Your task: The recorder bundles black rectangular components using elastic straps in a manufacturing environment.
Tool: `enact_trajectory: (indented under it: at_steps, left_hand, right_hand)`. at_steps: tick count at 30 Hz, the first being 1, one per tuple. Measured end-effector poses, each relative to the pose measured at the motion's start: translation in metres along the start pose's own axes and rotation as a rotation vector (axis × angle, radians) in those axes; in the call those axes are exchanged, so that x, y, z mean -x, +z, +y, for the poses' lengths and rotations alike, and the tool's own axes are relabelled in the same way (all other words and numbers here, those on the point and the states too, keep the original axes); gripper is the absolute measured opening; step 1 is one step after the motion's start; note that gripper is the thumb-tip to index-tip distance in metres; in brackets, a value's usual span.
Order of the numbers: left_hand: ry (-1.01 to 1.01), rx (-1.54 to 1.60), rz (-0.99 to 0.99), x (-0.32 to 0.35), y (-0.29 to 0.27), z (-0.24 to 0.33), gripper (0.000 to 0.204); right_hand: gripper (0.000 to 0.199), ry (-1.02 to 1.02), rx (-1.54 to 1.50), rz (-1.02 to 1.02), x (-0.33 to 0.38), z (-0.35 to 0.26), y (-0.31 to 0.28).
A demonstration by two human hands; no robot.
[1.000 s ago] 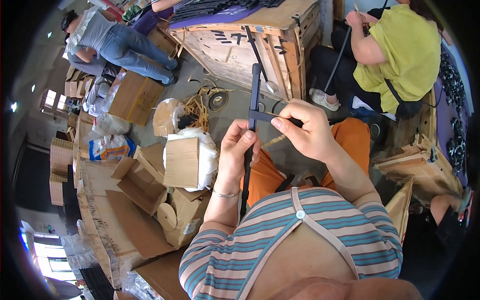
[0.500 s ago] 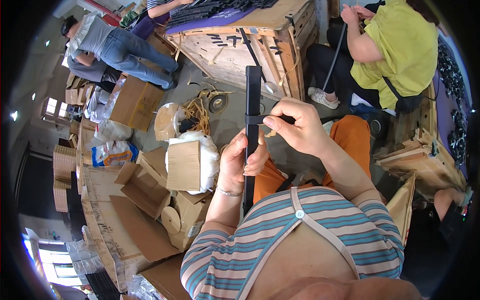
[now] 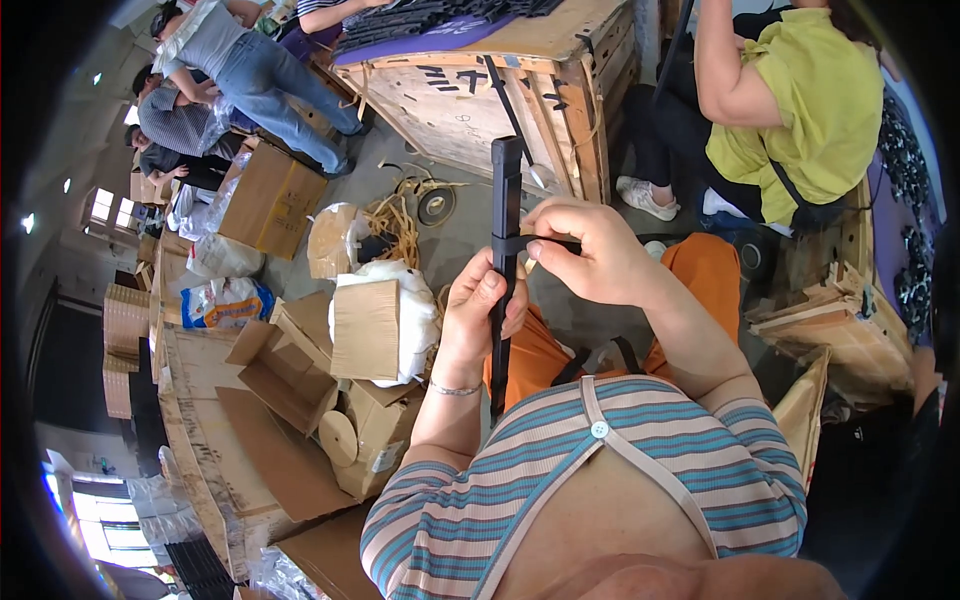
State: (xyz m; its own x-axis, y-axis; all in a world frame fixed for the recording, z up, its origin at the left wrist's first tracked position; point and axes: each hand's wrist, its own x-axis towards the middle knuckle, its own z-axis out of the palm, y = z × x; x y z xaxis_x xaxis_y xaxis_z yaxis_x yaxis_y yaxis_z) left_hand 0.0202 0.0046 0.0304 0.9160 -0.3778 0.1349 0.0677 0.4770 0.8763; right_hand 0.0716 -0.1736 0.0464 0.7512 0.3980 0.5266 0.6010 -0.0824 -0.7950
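A long, narrow black bar [image 3: 507, 185] stands nearly upright in front of my chest, its lower end running down against my shirt. My left hand [image 3: 472, 312] is closed around its middle, thumb in front and fingertips at the right edge. A thin black strap [image 3: 511, 244] crosses the bar just above that grip and runs out to the right. My right hand [image 3: 598, 255] pinches this strap between thumb and forefinger, close beside the bar. The strap's far end is partly hidden behind my right fingers.
Open cardboard boxes [image 3: 290, 440] and a white wrapped roll [image 3: 415, 330] lie to the left. Ahead stands a wooden crate [image 3: 470, 120] carrying black strips. A person in a yellow shirt [image 3: 800, 130] sits at the right; other people are at the far left. Tape rolls [image 3: 437, 206] lie on the floor.
My right fingers have drawn in slightly on the strap, and the bar has tilted and turned a little. The person in yellow has raised an arm; people at the far left have shifted.
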Motion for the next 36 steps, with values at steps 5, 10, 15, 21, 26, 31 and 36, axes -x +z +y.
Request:
enact_trajectory:
  at_steps: [5, 10, 15, 21, 26, 31, 36]
  left_hand:
    - [-0.047, 0.053, -0.027, 0.002, -0.004, 0.002, 0.033]
    - [-0.035, 0.048, -0.021, 0.005, -0.006, 0.001, 0.031]
    - [-0.004, 0.012, 0.069, 0.004, -0.010, 0.003, 0.029]
    - [-0.009, 0.020, 0.070, 0.004, -0.012, 0.003, 0.033]
    - [-0.112, 0.323, -0.109, 0.000, -0.012, 0.001, 0.039]
    - [-0.137, 0.423, -0.108, -0.001, -0.025, -0.016, 0.036]
    - [-0.174, 0.518, -0.047, 0.000, -0.036, -0.024, 0.033]
  right_hand:
    - [0.020, -0.218, -0.116, -0.038, -0.008, 0.003, 0.000]
    - [0.019, 0.094, -0.453, -0.091, -0.006, 0.007, 0.012]
    - [0.016, 0.193, -0.219, -0.102, -0.008, -0.006, 0.010]
    - [0.013, 0.106, 0.001, 0.053, -0.007, -0.005, 0.020]
    - [0.013, 0.151, -0.089, 0.041, -0.009, -0.003, 0.025]
    - [0.016, 0.358, -0.347, 0.038, -0.014, 0.008, 0.035]
    - [0.019, 0.493, -0.543, 0.114, -0.019, 0.026, 0.054]
